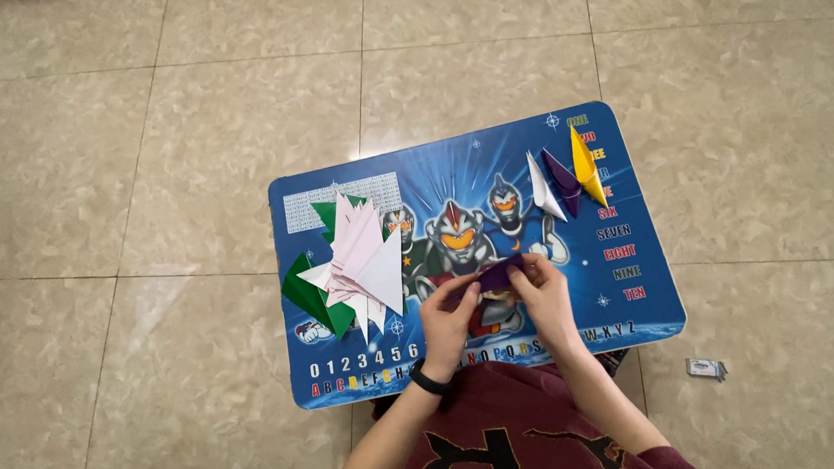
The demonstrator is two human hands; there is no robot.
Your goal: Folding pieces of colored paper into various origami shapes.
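- Head view: a blue printed table (624,254) is seen on a tiled floor; a pile of folded white and green papers (353,265) lies left; three folded pieces (565,181) lie at the far right
- A purple paper (498,276) is pinched above the table's near middle by both the left hand (449,317) and right hand (544,299); a fold is judged in hand; firm creasing is called for next

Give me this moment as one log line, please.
left hand: pinching purple paper | right hand: pinching same paper | blue table: white-green stack left, three folded pieces right
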